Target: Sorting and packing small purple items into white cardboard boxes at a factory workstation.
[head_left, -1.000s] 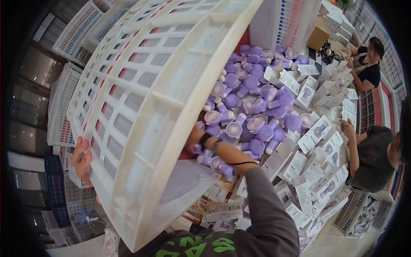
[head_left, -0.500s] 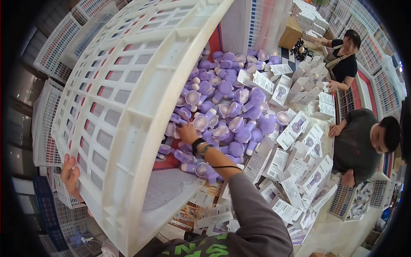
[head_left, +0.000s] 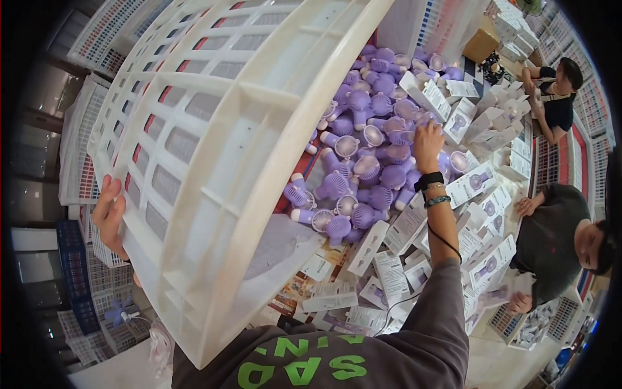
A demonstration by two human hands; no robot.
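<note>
A large white plastic crate point(head_left: 214, 188) stands tilted on its side, its slotted base turned toward me. My left hand point(head_left: 109, 217) holds the crate's lower left edge, fingers against the outside. From the crate's mouth a heap of purple handheld fans point(head_left: 366, 167) spreads over the table. My right hand point(head_left: 427, 144), with a black band and bracelets at the wrist, reaches to the heap's right side. Its fingers are curled on a purple handheld fan point(head_left: 424, 119), partly hidden by the hand. Red lining and a pale sheet point(head_left: 275, 249) show at the crate's opening.
White printed boxes point(head_left: 476, 181) lie piled right of the fans, more of them point(head_left: 330, 295) near me. Two people stand across the table, one in a dark shirt point(head_left: 551, 220), one in an apron point(head_left: 556, 97). A cardboard box point(head_left: 481, 39) is at the back.
My right hand has moved right and away from me, from the crate's mouth across the heap. Fans near the opening have shifted, baring red lining. My left hand still holds the crate.
</note>
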